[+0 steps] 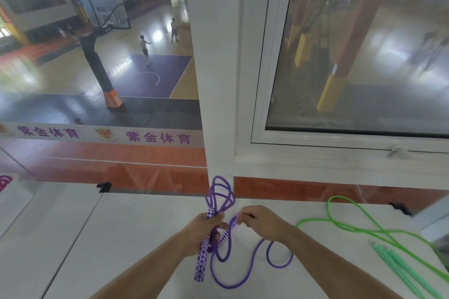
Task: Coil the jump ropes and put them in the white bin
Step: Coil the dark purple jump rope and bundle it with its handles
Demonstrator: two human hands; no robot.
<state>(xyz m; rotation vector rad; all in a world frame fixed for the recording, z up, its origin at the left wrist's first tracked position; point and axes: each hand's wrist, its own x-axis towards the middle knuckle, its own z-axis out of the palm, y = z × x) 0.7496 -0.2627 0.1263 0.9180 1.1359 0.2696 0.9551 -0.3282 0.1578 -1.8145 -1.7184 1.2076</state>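
Note:
I hold a purple jump rope (220, 193) above the white table (121, 238). My left hand (205, 230) grips its gathered loops together with one purple-and-white patterned handle (201, 262), which hangs down below the fist. Several loops stick up above that hand. My right hand (263, 222) pinches the second patterned handle (229, 228) just right of the left hand. A loose length of purple rope (245, 272) trails down onto the table under my right wrist. A green jump rope (364, 226) lies uncoiled at the right, its green handles (398, 267) near the front edge.
A white bin corner (9, 192) with something pink inside shows at the far left edge. A window frame and white pillar (218, 80) stand right behind the table. A grey object (435, 216) sits at the far right.

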